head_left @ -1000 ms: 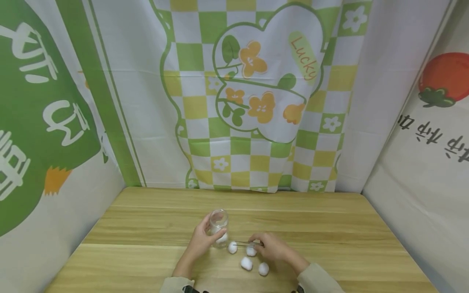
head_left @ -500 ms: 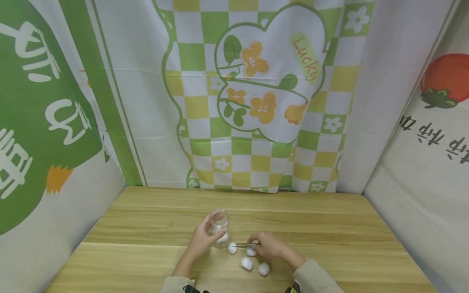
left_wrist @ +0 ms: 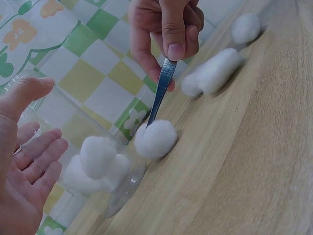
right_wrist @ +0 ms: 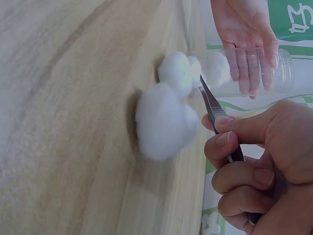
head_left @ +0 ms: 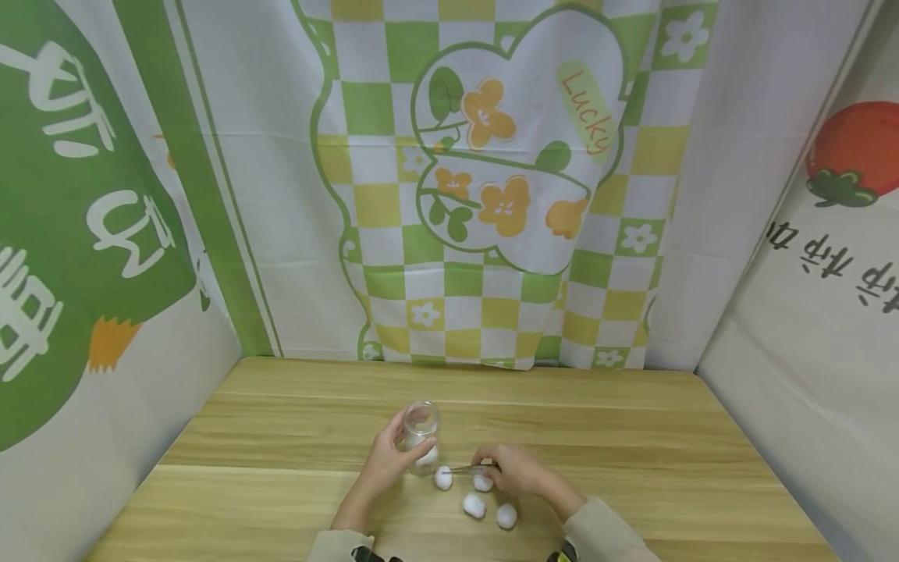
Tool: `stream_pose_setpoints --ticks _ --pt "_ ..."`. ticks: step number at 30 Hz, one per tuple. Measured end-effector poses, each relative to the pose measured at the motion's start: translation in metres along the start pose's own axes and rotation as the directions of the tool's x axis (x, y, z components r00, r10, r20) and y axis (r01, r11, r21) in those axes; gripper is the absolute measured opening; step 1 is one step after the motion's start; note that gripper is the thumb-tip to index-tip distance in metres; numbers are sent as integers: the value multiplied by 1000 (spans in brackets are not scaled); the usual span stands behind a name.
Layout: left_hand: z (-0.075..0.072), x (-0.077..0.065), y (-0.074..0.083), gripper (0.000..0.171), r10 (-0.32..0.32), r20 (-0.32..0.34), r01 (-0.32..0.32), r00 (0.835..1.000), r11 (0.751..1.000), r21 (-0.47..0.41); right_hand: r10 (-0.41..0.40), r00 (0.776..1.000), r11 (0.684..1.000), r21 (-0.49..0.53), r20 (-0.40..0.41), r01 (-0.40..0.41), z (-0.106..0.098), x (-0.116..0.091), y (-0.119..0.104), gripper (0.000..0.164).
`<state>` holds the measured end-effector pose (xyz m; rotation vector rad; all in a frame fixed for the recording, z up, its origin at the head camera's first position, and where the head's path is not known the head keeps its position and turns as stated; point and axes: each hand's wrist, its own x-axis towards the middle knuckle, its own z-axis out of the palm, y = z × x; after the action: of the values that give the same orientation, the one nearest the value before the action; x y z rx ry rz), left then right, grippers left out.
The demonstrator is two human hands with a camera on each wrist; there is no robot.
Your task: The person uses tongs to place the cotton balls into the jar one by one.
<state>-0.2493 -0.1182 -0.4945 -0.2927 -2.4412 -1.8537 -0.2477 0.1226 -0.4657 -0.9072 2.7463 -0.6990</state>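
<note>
On the near worktop (head_left: pixel 281 499), two loose cotton balls (head_left: pixel 474 506) lie. Beyond, my right hand (head_left: pixel 516 470) pinches tweezers (left_wrist: pixel 162 90), tips touching a third ball (head_left: pixel 443 478); farther, my left hand (head_left: pixel 389 462) grasps the jar (head_left: pixel 423 428). Judged step: pickup; next move calls for a firm squeeze.

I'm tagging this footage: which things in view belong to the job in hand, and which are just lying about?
Seem part of the job:
tweezers
clear jar
cotton balls inside the jar
four loose cotton balls

Seem mere surroundings:
table
checked cloth behind
tomato-print cloth
green-print cloth
</note>
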Motion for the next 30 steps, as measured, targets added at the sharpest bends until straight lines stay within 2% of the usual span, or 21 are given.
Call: stream_pose_setpoints --ticks 11,20,27,30 --pt "1 1 0 73 5 -15 -6 1000 1000 -7 24 1000 998 59 11 -24 -4 -6 3 16" --pt "1 0 0 74 22 3 -22 1000 1000 -4 -2 1000 998 69 -5 2 -6 -7 5 17" --pt "1 -1 0 74 21 -2 -21 1000 1000 -10 -27 998 1000 4 -64 27 -13 -10 4 19" --pt "1 -1 -1 74 18 -6 -18 1000 1000 -8 -14 997 1000 20 -78 16 -17 -12 3 19"
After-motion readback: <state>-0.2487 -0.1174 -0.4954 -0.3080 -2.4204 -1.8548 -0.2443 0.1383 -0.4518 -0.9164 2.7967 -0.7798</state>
